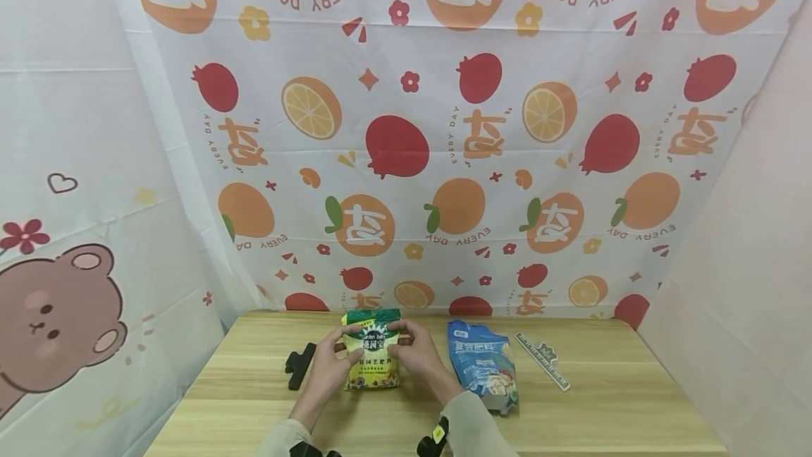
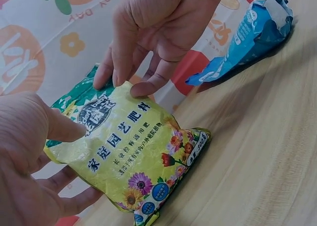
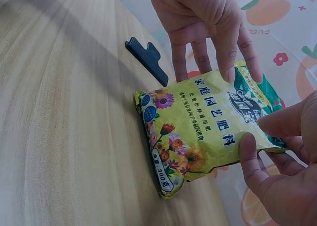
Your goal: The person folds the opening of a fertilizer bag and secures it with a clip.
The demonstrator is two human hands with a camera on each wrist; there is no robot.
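A yellow and green fertilizer bag (image 1: 374, 365) with flowers printed along its bottom stands upright on the wooden table. My left hand (image 1: 333, 360) grips its left edge, thumb on the printed front and fingers at the side and back. On the opposite edge my right hand (image 1: 417, 351) grips it likewise, with the thumb on the front. Both wrist views show the bag (image 2: 124, 141) held between the two hands, its lower edge at the tabletop. The green top of the bag is partly covered by fingers in the head view.
Left of the bag lies a black clip (image 1: 299, 366). A crumpled blue bag (image 1: 483, 365) lies to the right, and beyond it a white ruler (image 1: 543, 361) with a bear-shaped piece. A fruit-printed curtain (image 1: 431, 231) hangs behind the wooden table (image 1: 590, 422).
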